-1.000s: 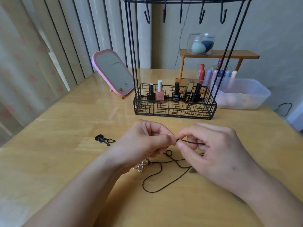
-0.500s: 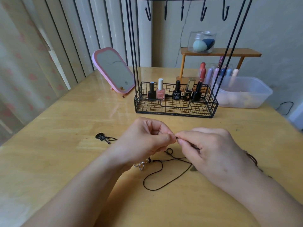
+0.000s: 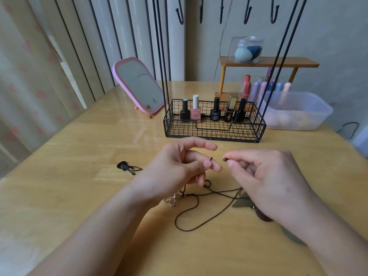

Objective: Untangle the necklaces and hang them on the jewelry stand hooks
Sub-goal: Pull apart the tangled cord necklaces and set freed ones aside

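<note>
Separating ends of thin dark-brown cord necklace point(image 3: 187, 220) near the wooden table's point(image 3: 79, 148) middle.
Left hand point(image 3: 179, 166) and right hand point(image 3: 264, 176) each pinching one end; risking retangling if slack loops cross.

Both hands hovered above the desk point(image 3: 69, 196), a small gap between them. The left hand point(image 3: 179, 170) pinched one end of the dark cord necklace point(image 3: 191, 220) between thumb and a finger, its index finger held straight out. The right hand point(image 3: 264, 176) pinched the other end, tipped with a small dark bead. The cord's slack lay looped on the desk beneath them, beside a silver pendant point(image 3: 173, 200). A black guitar pendant point(image 3: 126, 167) lay apart to the left. Behind stood the black wire jewelry stand point(image 3: 215, 132), its hooks point(image 3: 247, 15) bare, nail polish bottles point(image 3: 196, 110) in its basket.
</note>
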`<action>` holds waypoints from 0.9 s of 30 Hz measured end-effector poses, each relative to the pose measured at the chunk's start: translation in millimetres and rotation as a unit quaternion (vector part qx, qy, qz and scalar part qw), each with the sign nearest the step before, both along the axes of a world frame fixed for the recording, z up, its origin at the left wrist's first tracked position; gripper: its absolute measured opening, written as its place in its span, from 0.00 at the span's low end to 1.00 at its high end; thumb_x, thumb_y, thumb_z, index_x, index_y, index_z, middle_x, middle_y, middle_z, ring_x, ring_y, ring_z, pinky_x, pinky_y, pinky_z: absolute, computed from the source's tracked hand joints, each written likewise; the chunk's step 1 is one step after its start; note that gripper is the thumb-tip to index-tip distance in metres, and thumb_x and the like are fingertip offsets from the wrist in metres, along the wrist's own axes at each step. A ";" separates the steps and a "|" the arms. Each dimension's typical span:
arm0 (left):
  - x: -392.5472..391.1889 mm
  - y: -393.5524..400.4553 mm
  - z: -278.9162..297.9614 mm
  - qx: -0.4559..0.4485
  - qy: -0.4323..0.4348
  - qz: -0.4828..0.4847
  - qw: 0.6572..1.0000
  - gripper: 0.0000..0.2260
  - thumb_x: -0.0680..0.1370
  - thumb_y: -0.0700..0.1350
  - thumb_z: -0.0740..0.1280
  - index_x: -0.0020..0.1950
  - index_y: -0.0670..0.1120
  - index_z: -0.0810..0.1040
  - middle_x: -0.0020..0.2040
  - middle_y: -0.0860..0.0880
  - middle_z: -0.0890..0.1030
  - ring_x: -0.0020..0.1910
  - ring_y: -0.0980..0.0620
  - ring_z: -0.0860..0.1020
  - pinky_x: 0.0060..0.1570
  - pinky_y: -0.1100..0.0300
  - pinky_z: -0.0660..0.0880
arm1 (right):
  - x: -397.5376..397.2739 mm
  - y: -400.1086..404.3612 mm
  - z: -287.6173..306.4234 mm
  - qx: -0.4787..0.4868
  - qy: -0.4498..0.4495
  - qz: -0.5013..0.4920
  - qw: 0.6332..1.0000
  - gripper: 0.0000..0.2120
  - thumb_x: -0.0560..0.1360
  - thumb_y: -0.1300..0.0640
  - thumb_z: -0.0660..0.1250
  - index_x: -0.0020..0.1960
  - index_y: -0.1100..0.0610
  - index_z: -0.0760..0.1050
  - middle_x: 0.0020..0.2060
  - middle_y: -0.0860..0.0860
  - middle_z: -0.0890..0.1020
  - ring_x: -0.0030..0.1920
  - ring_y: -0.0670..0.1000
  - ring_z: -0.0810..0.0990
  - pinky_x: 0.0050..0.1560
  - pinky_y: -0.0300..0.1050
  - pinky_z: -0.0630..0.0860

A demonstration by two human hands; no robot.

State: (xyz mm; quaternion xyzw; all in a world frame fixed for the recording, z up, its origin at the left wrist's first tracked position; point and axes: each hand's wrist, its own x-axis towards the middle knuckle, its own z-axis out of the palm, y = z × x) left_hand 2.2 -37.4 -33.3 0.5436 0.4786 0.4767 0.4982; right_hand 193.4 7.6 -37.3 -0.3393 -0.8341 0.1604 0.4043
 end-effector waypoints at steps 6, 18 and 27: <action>0.9 0.1 -0.7 0.022 -0.002 -0.007 1.000 0.14 0.78 0.34 0.66 0.63 0.45 0.74 0.43 0.44 0.85 0.28 0.51 0.72 0.29 0.66 0.69 | -0.5 -0.9 0.4 -0.037 0.001 0.026 0.999 0.08 0.73 0.64 0.72 0.43 0.53 0.86 0.26 0.54 0.80 0.25 0.52 0.74 0.30 0.48 0.72; 5.9 -4.3 -0.1 0.102 0.097 -0.016 0.990 0.20 0.80 0.30 0.62 0.68 0.49 0.69 0.44 0.43 0.84 0.37 0.51 0.80 0.37 0.65 0.72 | 1.8 -3.3 4.5 -0.008 -0.027 0.045 0.999 0.09 0.73 0.64 0.70 0.42 0.52 0.85 0.27 0.48 0.78 0.29 0.43 0.73 0.29 0.28 0.65; 7.6 -7.2 -0.3 0.111 0.159 0.023 0.981 0.22 0.80 0.31 0.63 0.66 0.54 0.68 0.41 0.47 0.84 0.34 0.51 0.81 0.38 0.66 0.74 | 1.7 -5.4 3.6 -0.004 -0.045 0.057 0.997 0.09 0.74 0.64 0.70 0.42 0.50 0.84 0.30 0.48 0.79 0.32 0.49 0.74 0.29 0.41 0.69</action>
